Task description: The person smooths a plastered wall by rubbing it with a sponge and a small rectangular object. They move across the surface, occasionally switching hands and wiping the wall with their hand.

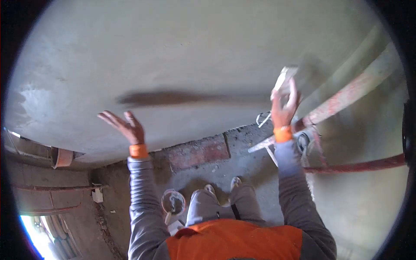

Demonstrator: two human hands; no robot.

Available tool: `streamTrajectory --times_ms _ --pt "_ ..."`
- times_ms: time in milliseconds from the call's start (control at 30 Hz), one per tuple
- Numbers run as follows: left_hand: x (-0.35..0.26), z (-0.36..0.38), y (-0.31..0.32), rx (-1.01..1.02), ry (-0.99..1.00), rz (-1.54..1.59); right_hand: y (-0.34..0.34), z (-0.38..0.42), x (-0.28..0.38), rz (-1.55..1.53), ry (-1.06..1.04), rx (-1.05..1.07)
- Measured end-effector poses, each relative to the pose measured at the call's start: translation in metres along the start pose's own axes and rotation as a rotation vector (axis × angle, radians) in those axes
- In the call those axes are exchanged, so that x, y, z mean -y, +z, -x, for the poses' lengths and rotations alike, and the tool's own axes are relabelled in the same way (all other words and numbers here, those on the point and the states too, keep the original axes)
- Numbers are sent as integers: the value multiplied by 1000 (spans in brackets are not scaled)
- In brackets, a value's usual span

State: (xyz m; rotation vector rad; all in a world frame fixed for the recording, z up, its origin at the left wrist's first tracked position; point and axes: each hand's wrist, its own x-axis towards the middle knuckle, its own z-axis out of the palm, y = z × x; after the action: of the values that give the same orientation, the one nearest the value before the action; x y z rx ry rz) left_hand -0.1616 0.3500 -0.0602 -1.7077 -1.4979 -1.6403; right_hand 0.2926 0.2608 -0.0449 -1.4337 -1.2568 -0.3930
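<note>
My right hand is raised before the grey wall, its fingers closed on a pale, flat hand tool. Blur hides its exact kind, and whether it touches the wall cannot be told. Level with it, a dark streak stretches leftward across the wall. My left hand is held up at the left, fingers stretched out and holding nothing. It is near the wall, below the left end of the streak. Orange cuffs ring both wrists.
A round bucket stands on the floor by my left leg. A reddish board lies along the wall's foot. At right, a slanting pole and a red bar cross the space. Daylight enters at an opening lower left.
</note>
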Motion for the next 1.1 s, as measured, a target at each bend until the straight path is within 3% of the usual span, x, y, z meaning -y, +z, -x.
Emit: streamTrajectory --times_ms 67,133,200,267,333,367,500,567,633,700,733,767,800,867,900,933,1000,1067,1100 --pt "42 -13 10 -24 218 -81 37 -23 -41 15 -59 -234" --pt "66 -16 20 -24 297 -225 63 -40 -74 107 -119 -371" --pt "82 -20 34 -154 375 -278 93 -53 -82 -125 -157 -440" --pt "88 -17 37 -240 417 -302 115 -57 -90 183 -338 -646" --pt "83 -6 38 -261 375 -309 132 -48 -63 48 -477 -640" --pt "90 -12 44 -306 402 -314 144 -47 -53 139 -579 -696" --pt "102 -35 46 -391 493 -240 173 11 -37 111 -751 -541" --pt "110 -38 40 -422 532 -237 154 35 -71 244 -757 -480" --pt "111 -30 38 -430 530 -240 133 14 -124 364 -583 -596" --pt "110 -29 36 -437 520 -233 113 -28 -124 315 -461 -638" --pt "108 -30 37 -443 515 -236 105 -35 -84 310 -220 -542" --pt "106 -30 37 -448 507 -239 122 -50 -66 230 -282 -752" --pt "106 -30 37 -453 496 -241 139 -52 -41 183 -446 -821" --pt "106 -30 35 -445 495 -246 164 -12 20 209 -547 -659" --pt "105 -28 34 -437 493 -240 169 6 30 130 -694 -574" --pt "105 -26 35 -425 494 -233 162 15 31 151 -942 -674" --pt "104 -28 34 -428 494 -246 136 0 -11 294 -1088 -502" --pt "103 -26 35 -440 485 -254 114 -36 -38 -66 -407 -565" --pt "104 -26 35 -449 489 -267 96 -63 -42 232 -434 -536"
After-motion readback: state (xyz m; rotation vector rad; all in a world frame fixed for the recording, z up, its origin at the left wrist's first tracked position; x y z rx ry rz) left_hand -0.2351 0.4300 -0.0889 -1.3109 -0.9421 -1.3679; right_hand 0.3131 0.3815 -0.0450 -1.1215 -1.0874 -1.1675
